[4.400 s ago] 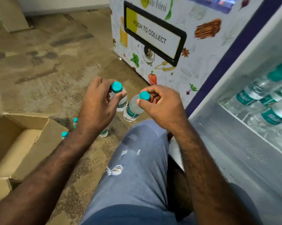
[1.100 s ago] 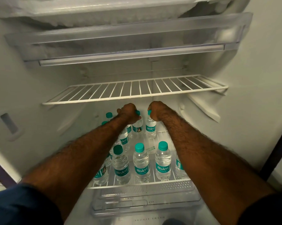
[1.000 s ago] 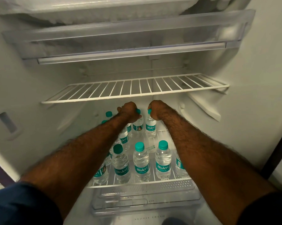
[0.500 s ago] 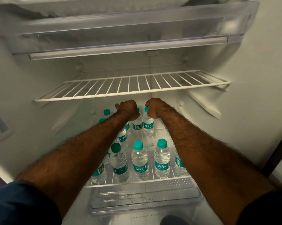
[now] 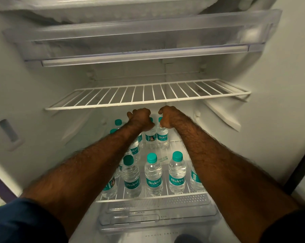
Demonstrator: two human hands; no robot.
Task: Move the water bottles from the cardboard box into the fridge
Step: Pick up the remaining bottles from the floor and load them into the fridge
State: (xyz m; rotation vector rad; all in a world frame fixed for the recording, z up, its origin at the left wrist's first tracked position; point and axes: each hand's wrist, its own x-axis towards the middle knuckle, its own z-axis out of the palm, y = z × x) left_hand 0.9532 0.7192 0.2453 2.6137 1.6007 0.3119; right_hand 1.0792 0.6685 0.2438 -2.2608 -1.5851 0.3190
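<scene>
A: What do the water bottles look like?

B: Small clear plastic ones with teal caps and teal "Bisleri" labels. The two in hand stand upright at the back of the lower shelf [image 5: 153,199] of the fridge [image 5: 279,102], just beside each other: the left bottle [image 5: 151,137] and the right bottle [image 5: 162,137].

A: And the hands?

B: The left hand [image 5: 141,118] is curled round the top of its bottle, and the right hand [image 5: 167,116] is curled round the neck of the other. Both caps are mostly hidden by the fingers.

A: What else is on that shelf?

B: A front row of bottles [image 5: 153,174] stands upright near the shelf's front edge, and more run back along the left side, partly hidden by the left forearm.

A: How much room is there?

B: The wire rack [image 5: 148,95] sits just above the knuckles. Between the front row and the two held bottles there is bare shelf. Below the shelf is a clear crisper drawer [image 5: 158,220]; I cannot tell what it holds.
</scene>
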